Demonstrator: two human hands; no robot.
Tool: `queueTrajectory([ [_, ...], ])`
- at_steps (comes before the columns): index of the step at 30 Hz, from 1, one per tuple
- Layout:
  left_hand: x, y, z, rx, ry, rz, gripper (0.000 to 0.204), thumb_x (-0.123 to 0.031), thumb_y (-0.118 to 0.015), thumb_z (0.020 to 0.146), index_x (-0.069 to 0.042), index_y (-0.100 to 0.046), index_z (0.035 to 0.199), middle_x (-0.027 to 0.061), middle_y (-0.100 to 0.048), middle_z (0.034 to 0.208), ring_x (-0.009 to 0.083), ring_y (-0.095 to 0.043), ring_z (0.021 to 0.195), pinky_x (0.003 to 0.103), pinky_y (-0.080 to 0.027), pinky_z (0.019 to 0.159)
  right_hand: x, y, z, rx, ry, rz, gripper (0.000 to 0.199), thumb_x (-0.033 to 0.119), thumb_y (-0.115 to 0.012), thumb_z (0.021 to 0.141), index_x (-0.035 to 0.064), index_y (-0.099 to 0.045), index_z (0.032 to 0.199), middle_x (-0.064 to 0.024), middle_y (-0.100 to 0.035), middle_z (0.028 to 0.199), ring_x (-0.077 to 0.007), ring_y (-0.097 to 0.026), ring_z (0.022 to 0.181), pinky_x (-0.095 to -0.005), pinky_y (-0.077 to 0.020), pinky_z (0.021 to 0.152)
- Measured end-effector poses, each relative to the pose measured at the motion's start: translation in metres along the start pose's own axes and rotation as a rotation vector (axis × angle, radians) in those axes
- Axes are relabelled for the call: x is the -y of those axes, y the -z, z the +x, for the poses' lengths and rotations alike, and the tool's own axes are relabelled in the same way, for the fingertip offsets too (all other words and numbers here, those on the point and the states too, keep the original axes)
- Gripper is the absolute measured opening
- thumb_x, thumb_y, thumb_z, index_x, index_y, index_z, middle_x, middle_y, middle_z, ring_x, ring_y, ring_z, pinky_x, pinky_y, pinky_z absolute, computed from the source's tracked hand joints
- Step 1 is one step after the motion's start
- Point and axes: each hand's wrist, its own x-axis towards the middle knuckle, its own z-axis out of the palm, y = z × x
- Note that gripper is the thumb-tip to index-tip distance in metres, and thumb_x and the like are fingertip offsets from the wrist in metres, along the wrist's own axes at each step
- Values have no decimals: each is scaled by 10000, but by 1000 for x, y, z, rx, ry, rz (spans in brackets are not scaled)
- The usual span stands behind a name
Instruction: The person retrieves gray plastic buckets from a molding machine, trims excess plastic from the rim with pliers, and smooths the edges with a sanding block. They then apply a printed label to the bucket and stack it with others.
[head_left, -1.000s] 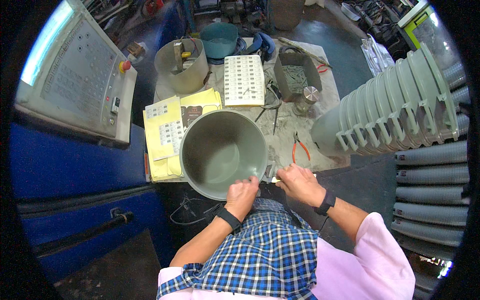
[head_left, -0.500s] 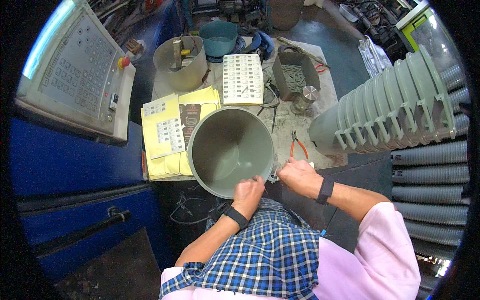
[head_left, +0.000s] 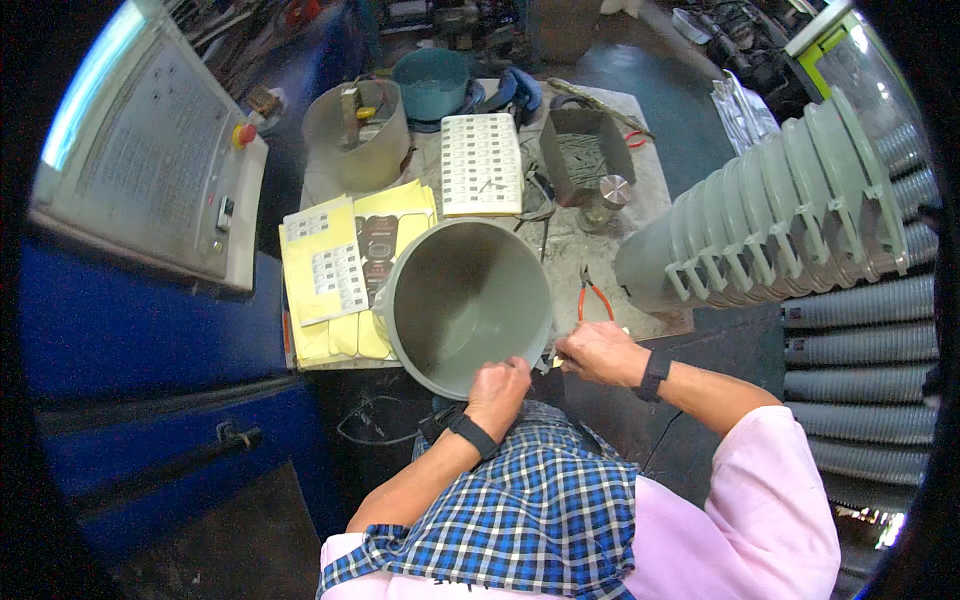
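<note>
A large grey plastic bucket (head_left: pixel 465 300) lies tilted with its open mouth toward me at the near edge of a workbench (head_left: pixel 580 250). My left hand (head_left: pixel 497 390) grips the bucket's near rim. My right hand (head_left: pixel 597 352) is closed just right of the rim, pinching something small and pale that I cannot make out. Both wrists wear dark bands.
Yellow sheets with sticker strips (head_left: pixel 335 275) lie left of the bucket. Orange-handled pliers (head_left: pixel 592 295), a white label sheet (head_left: pixel 481 162), a grey box (head_left: pixel 585 150), another grey bucket (head_left: pixel 358 135) and a teal bowl (head_left: pixel 432 82) are on the bench. Stacked grey buckets (head_left: pixel 780 225) lie right; a control panel (head_left: pixel 150 170) left.
The bucket has shifted a little and tipped more toward me. My right hand has moved rightward, off the rim, while my left hand stays on the near rim.
</note>
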Motion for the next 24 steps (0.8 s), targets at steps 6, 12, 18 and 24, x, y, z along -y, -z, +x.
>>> queueTrajectory([
  [6,26,19,1,15,-7,-303,56,-36,-499,799,-56,-550,812,113,-583,599,241,-616,561,367,-426,440,-57,1,-5,-374,-141,245,259,304,-623,800,68,-599,906,-160,-630,797,-343,-611,795,-456,-473,684],
  [12,38,25,12,100,33,-66,124,-83,-578,697,-91,-508,799,124,-600,582,324,-615,570,424,-467,494,-100,-75,41,-635,-363,473,269,285,-623,796,53,-600,930,-177,-634,831,-355,-608,824,-434,-474,704],
  [18,38,22,19,158,106,-100,220,-126,-628,700,-71,-496,866,151,-616,624,359,-625,617,454,-483,546,-133,-131,94,-932,-597,610,398,187,-531,799,140,-530,1195,-179,-530,1194,-363,-502,1092,-426,-435,877],
  [24,28,66,45,18,299,-1063,814,-252,-723,748,2,-278,1381,260,-523,1217,302,-541,1118,384,-448,904,-87,-169,80,-496,-413,871,440,256,-565,842,38,-514,1221,-155,-584,1151,-262,-556,1072,-390,-430,907],
])
